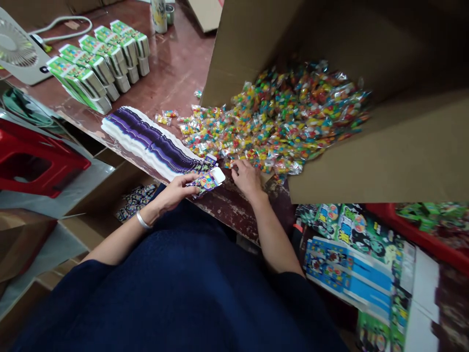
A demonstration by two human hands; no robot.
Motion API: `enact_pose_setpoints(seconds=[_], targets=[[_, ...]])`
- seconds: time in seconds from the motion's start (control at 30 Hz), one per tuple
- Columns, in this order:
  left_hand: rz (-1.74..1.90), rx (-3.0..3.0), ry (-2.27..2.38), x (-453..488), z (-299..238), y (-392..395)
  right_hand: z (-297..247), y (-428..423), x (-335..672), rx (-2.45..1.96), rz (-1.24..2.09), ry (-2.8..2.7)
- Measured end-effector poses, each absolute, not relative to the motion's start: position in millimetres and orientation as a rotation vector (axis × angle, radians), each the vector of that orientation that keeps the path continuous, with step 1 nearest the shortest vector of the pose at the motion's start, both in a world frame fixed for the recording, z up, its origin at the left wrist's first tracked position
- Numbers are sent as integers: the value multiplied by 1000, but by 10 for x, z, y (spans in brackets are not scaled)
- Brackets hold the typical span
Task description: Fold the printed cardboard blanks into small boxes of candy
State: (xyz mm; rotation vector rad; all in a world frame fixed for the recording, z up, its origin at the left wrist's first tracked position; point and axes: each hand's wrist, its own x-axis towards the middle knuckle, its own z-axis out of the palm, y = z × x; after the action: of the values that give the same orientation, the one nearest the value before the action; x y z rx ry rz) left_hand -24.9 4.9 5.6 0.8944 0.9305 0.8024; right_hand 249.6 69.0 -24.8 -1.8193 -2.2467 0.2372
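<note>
My left hand [183, 188] is closed around a small purple printed candy box [205, 183], its white end flap standing open to the right. Just beyond it lies a long fanned row of flat purple-and-white boxes [150, 139] along the table edge. My right hand [247, 178] is at the near edge of a heap of clear candy packets [274, 117] filled with coloured sweets. Its thumb and forefinger are curled together by the packets; what is between them is too small to make out.
The heap spills from a large cardboard box [384, 146] lying on its side. Green boxes [106, 58] stand stacked at the back left beside a white fan [22, 49]. Below the table are a red stool [44, 156] and a carton [98, 205] of small packs. Printed cartons [348, 264] lie right.
</note>
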Motion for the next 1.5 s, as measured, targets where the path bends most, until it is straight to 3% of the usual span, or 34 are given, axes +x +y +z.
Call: enact_pose_setpoints(seconds=[0.5, 0.77, 0.93, 1.2, 1.5], targets=[[769, 1584, 1256, -213, 41, 63, 281, 434, 2628, -1484, 564, -1636], [730, 1577, 1159, -69, 91, 46, 622, 264, 2255, -1448, 451, -1899], [916, 1425, 1100, -2, 135, 32, 571, 252, 2098, -1377, 559, -1972], [1010, 1162, 958, 16, 228, -10, 231, 103, 2017, -1257, 1048, -1495], [967, 1022, 914, 1, 204, 17, 159, 103, 1824, -1248, 1001, -1359]])
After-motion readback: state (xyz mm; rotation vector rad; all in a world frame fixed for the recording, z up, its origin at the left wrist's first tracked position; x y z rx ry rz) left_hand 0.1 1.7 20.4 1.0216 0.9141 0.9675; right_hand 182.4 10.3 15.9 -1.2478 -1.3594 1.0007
